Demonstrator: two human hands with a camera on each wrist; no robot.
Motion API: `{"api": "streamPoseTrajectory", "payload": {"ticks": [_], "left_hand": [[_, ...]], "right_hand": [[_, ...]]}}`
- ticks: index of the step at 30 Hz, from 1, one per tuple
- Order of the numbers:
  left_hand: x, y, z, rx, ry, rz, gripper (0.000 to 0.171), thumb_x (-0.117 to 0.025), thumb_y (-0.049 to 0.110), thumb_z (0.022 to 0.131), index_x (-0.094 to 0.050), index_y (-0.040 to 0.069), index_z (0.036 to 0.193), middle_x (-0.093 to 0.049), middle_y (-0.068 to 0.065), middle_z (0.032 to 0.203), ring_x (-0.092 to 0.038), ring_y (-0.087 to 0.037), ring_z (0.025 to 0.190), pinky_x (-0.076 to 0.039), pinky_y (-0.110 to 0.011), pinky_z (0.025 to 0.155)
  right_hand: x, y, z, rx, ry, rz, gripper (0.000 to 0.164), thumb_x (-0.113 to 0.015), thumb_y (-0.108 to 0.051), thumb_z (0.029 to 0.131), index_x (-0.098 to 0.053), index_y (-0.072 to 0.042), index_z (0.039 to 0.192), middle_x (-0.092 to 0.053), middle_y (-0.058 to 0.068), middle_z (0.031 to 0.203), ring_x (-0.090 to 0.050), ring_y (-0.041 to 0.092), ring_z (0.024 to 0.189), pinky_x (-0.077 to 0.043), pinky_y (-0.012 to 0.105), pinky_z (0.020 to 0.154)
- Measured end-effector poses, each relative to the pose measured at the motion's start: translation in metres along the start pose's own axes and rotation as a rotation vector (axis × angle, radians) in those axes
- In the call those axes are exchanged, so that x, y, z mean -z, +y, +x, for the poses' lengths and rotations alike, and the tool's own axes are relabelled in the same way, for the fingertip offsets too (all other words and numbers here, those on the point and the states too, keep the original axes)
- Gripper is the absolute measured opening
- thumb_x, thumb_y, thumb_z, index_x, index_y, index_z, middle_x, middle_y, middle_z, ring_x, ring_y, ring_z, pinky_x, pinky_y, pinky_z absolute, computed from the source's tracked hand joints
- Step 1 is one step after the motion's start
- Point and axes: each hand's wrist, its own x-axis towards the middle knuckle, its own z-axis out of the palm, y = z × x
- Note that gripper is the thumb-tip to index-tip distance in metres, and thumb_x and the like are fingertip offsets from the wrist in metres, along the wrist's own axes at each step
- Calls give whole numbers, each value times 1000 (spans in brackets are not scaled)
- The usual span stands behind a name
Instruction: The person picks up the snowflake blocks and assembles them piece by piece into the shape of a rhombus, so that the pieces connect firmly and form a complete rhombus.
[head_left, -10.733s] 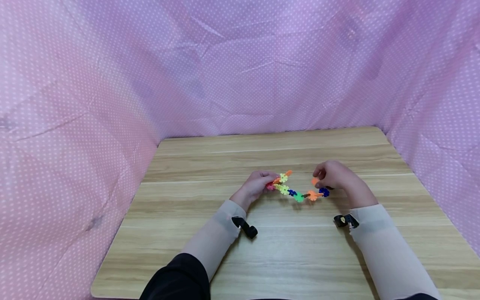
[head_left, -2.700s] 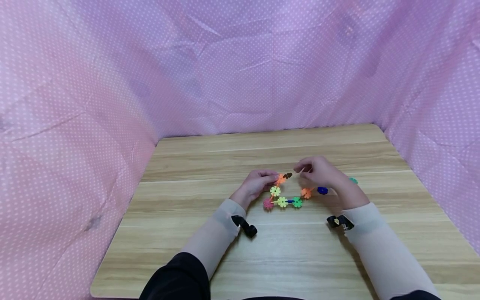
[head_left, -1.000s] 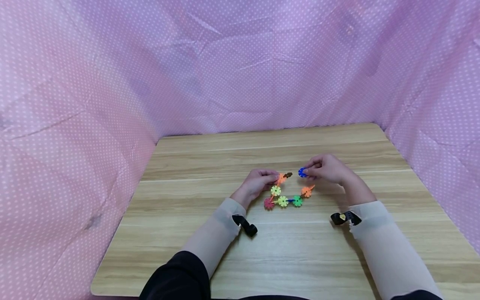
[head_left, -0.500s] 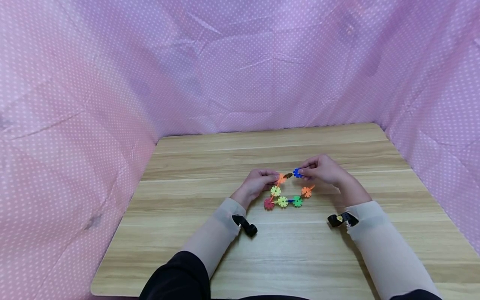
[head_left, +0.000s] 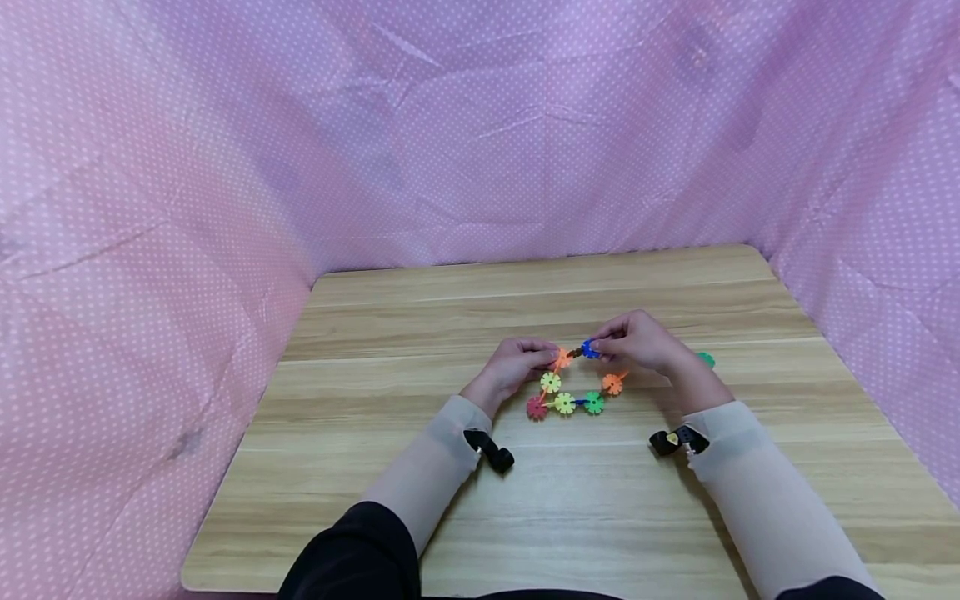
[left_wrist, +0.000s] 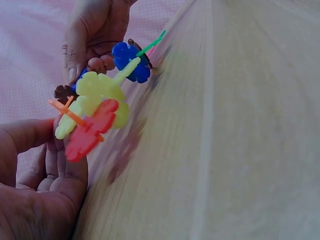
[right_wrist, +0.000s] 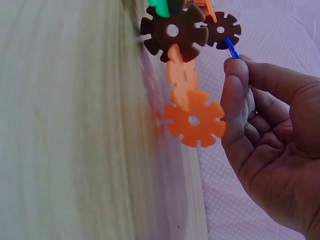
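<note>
My left hand (head_left: 517, 367) pinches an orange snowflake disc (head_left: 562, 358) near one end of a chain of notched plastic discs. At that end sits a brown disc (head_left: 575, 353). Thumb and fingers of my right hand (head_left: 645, 342) pinch a blue disc (head_left: 588, 350), whose edge meets the brown one; how deeply the slots engage is unclear. Below, the chain bends through yellow, a red disc (head_left: 536, 407), and a green disc (head_left: 594, 403) to an orange disc (head_left: 612, 384). In the right wrist view the blue disc (right_wrist: 231, 48) is edge-on against the brown disc (right_wrist: 220, 30).
A loose green disc (head_left: 707, 359) shows on the table beyond my right forearm, partly hidden by it. The wood-grain table (head_left: 480, 517) is backed by a pink dotted curtain (head_left: 480, 150).
After 10.7 s ago, brown joined the chain's end by my left hand. My right hand has taken the blue disc from the table and moved it left against the brown one. My left hand stays put.
</note>
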Motion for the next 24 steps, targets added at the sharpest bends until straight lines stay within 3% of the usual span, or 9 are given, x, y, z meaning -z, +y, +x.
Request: {"api": "streamPoseTrajectory", "payload": {"ticks": [8, 15, 24], "left_hand": [[1, -1, 2, 21, 13, 24, 18, -76, 6, 97, -77, -3, 113, -76, -7, 106, -71, -12, 86, -60, -29, 80], [1, 0, 2, 15, 13, 14, 18, -75, 3, 97, -76, -6, 113, -76, -7, 105, -70, -12, 86, -60, -28, 79], [0, -1, 2, 15, 22, -1, 16, -76, 2, 95, -76, -6, 110, -76, -8, 105, -70, -12, 85, -61, -28, 78]], "right_hand": [[-3, 5, 4, -51, -1, 83, 24, -72, -11, 101, -73, 7, 117, -73, 24, 99, -72, 26, 84, -63, 36, 75], [-4, 12, 9, -77, -11, 157, 24, -72, -7, 100, -72, 9, 118, -74, 23, 97, -71, 22, 78, -64, 36, 70], [-9, 10, 10, -81, -3, 132, 23, -70, -7, 102, -71, 9, 118, -74, 21, 96, -72, 22, 79, -63, 34, 71]]}}
